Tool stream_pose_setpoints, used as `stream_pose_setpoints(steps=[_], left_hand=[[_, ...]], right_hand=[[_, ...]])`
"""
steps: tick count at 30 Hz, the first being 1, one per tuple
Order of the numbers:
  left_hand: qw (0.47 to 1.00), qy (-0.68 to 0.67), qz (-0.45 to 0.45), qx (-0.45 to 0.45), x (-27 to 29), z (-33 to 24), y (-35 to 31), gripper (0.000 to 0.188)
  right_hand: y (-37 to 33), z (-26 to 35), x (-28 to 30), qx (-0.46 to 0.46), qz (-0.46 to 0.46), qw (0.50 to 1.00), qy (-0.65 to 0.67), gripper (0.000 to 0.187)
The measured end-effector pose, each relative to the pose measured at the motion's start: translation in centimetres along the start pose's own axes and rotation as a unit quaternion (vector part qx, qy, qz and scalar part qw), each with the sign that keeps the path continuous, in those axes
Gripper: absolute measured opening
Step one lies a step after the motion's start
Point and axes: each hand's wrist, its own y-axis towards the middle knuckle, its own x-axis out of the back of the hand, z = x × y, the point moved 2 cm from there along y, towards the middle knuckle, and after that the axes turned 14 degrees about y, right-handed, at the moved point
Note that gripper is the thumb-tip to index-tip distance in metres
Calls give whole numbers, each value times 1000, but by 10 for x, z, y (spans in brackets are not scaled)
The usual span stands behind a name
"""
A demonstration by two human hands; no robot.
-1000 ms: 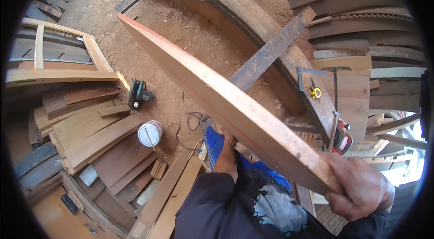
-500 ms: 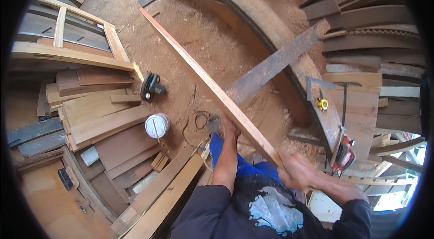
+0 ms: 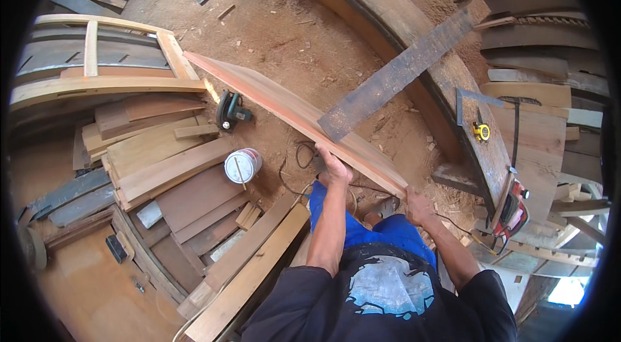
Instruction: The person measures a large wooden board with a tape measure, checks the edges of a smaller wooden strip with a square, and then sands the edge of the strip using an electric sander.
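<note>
A long reddish wooden plank (image 3: 284, 109) runs from the upper left down to the lower right, its near end low over the sawdust floor. My left hand (image 3: 333, 170) grips its near edge from the left side. My right hand (image 3: 417, 205) holds the plank's near end corner. Both forearms reach forward from my dark shirt and blue trousers at the bottom of the view.
A green circular saw (image 3: 229, 111) and a white bucket (image 3: 242, 165) lie left of the plank. Stacked boards (image 3: 162, 161) fill the left. A dark plank (image 3: 401, 70) leans on a curved timber (image 3: 388, 18). A yellow tape measure (image 3: 480, 131) and a red power tool (image 3: 511, 209) are on the right.
The plank has been lowered from up near my head toward the floor and turned flatter. My hands have gone down with it and are now close together at its near end.
</note>
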Motion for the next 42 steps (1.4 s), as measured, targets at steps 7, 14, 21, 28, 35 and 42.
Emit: stream_pose_setpoints(steps=[7, 14, 21, 28, 35, 42], left_hand=[[974, 209, -84, 19, 24, -67, 56, 57], [931, 358, -33, -62, 53, -95, 92, 50], [889, 457, -29, 31, 23, -117, 87, 59], [873, 469, -125, 51, -11, -134, 113, 56], [842, 515, -157, 46, 17, -145, 163, 48], [837, 522, -161, 26, 13, -176, 194, 24]], right_hand=[[31, -26, -21, 34, -43, 997, 54, 43], [15, 30, -10, -21, 61, 998, 1, 37], [17, 25, -68, -8, 60, 997, 41, 35], [25, 20, -66, -21, 52, 995, 81, 39], [19, 27, -61, -55, 64, 991, 106, 45], [23, 38, -67, -85, 28, 987, 134, 57]])
